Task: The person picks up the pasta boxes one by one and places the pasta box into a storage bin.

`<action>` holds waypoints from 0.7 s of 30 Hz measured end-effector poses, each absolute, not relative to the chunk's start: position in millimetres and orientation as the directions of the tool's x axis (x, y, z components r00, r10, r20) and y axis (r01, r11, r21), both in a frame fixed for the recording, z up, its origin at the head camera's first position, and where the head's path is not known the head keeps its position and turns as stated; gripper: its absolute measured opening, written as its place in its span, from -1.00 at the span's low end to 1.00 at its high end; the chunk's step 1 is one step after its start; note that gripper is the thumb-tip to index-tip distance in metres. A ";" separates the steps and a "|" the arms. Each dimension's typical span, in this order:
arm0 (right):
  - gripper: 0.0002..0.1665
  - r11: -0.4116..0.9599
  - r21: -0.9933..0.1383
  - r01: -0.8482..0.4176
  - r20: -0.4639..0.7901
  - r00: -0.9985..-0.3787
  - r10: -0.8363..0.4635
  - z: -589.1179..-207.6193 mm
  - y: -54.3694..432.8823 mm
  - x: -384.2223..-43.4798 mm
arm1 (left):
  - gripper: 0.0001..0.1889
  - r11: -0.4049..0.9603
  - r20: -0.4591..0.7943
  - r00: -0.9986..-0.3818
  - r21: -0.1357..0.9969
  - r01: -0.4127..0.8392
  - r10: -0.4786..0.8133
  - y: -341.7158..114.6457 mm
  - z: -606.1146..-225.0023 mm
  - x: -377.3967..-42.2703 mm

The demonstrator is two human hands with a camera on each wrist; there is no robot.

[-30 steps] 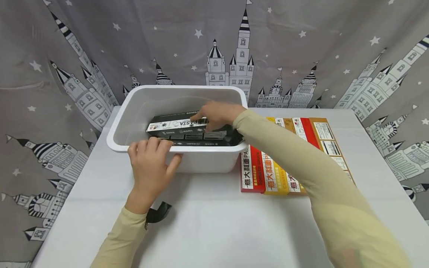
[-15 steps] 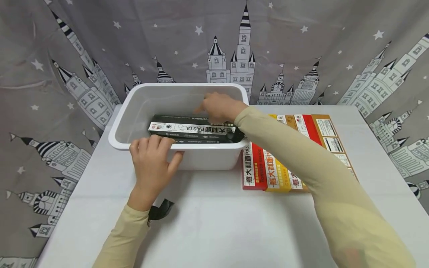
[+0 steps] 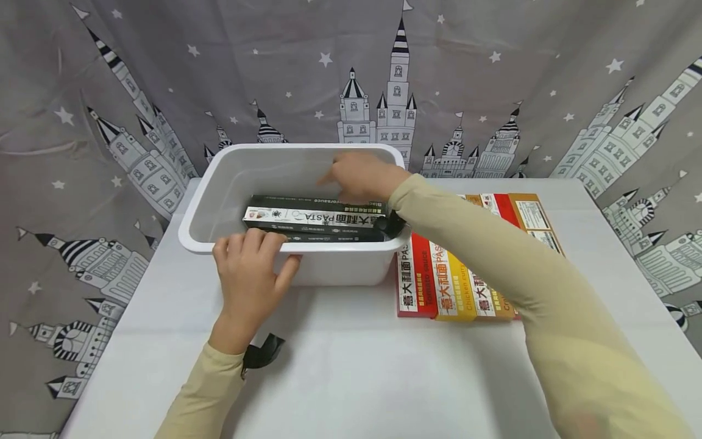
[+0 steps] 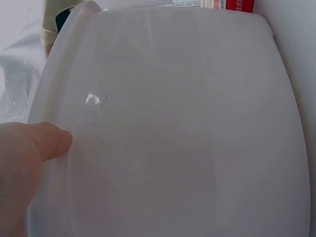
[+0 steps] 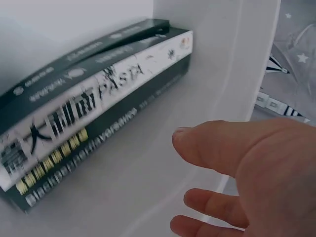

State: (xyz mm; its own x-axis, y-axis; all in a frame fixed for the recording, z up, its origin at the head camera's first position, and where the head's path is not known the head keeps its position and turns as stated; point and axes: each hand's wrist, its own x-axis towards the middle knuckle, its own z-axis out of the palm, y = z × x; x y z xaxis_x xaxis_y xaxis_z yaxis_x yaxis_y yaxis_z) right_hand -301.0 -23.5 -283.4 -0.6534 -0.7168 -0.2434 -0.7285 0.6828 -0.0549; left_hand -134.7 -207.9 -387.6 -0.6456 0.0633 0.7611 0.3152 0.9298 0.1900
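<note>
Loosely spread near a "PASTA" box [image 3: 315,217], the right hand [image 3: 363,176] holds nothing; left hand [image 3: 249,271] grips the tub [image 3: 340,268].

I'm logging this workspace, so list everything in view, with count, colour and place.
Bin: one, white, on the table
Black boxes: at least two, black and white, inside the bin
Coloured boxes: at least three, red, yellow and brown, right of the bin, partly hidden by an arm
Table: one, white, under the bin
Cloth: one, grey with castles and stars, behind the table
Wrist gear: two, black, one at each wrist
Sleeves: two, beige, on both arms
Left hand: one, bare, gripping the near rim
Right hand: one, bare, over the black boxes
</note>
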 end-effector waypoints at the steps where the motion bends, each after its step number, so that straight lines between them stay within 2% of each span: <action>1: -0.27 0.686 -0.054 -0.726 -0.233 -0.659 -0.715 -279.6 -20.9 -300.9 | -0.70 0.929 0.760 -0.647 0.191 0.316 0.064 -207.8 -387.5 -134.7; 7: -0.27 0.696 -0.052 -0.716 -0.210 -0.674 -0.708 -259.6 3.8 -302.2 | -0.72 0.931 0.767 -0.638 0.182 0.317 0.068 -207.7 -387.2 -134.2; 12: -0.29 0.697 -0.009 -0.717 -0.186 -0.683 -0.706 -251.1 34.6 -305.1 | -0.72 0.929 0.771 -0.634 0.186 0.320 0.064 -207.8 -387.7 -133.1; 21: -0.31 0.766 0.004 -0.643 -0.154 -0.757 -0.635 -246.2 102.9 -299.3 | -0.71 0.930 0.765 -0.641 0.189 0.316 0.062 -207.3 -387.5 -133.8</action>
State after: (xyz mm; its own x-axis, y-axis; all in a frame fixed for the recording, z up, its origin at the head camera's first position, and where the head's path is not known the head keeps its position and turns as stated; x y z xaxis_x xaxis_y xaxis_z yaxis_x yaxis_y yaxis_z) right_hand -299.3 102.9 -246.2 -0.7571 -0.6349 -0.1542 -0.6431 0.7658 0.0044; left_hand -133.8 -207.3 -387.5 -0.6412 0.0623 0.7648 0.3163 0.9295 0.1895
